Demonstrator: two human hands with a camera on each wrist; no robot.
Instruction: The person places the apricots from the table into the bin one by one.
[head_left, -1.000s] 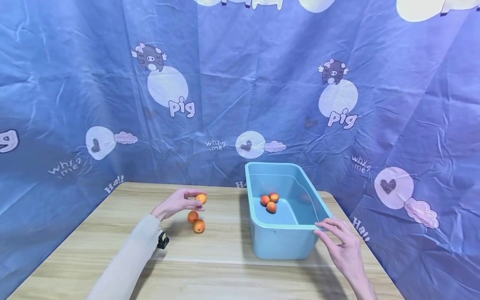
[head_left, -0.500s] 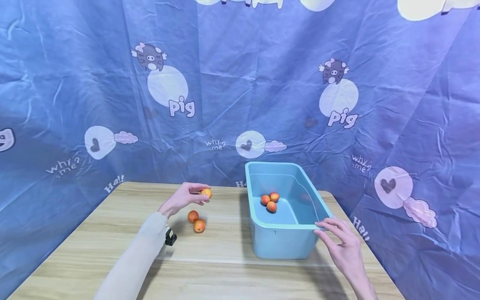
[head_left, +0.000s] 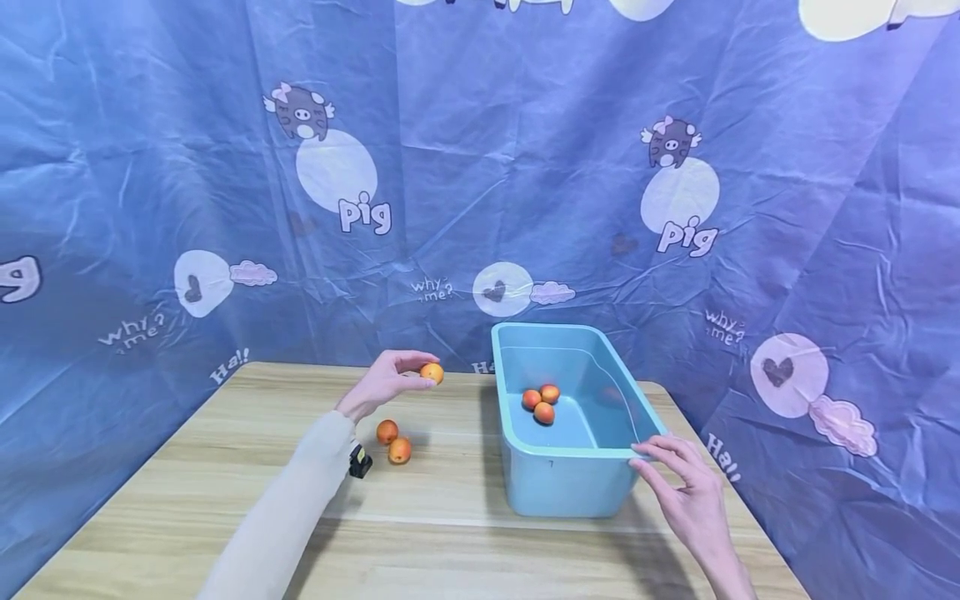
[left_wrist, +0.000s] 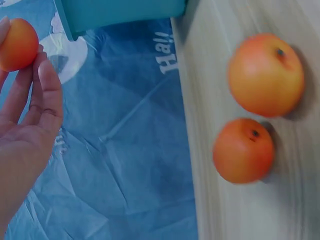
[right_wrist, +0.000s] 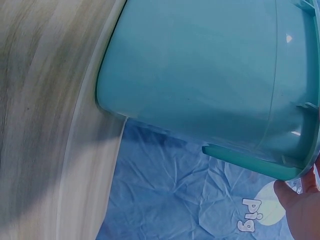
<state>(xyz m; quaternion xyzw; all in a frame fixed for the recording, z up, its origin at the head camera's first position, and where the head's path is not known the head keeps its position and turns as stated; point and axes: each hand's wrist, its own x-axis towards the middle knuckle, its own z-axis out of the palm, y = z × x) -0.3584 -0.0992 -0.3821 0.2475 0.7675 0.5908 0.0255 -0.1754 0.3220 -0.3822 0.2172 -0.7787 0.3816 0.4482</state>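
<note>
My left hand [head_left: 385, 384] pinches a small round orange-red fruit [head_left: 432, 373] between thumb and fingers, raised over the table left of the bin. In the left wrist view the held fruit [left_wrist: 19, 45] is at the upper left edge. Below the hand, two more such fruits, one redder [head_left: 387, 432] and one more yellow-orange [head_left: 400, 451], lie side by side on the table. With thumb and fingertips my right hand [head_left: 686, 492] grips the near right corner of a light blue plastic bin [head_left: 566, 483]. Three similar fruits [head_left: 544, 413] lie together on the bin's floor.
The wooden table [head_left: 420, 550] ends at the back against a blue cloth [head_left: 450, 167] printed with pigs and words. Cloth also hangs along both sides. A small black device [head_left: 361, 461] sits at my left wrist.
My left hand has risen and moved right with the pinched fruit, away from the two on the table. The right hand stays at the bin's corner, and the bin has not moved.
</note>
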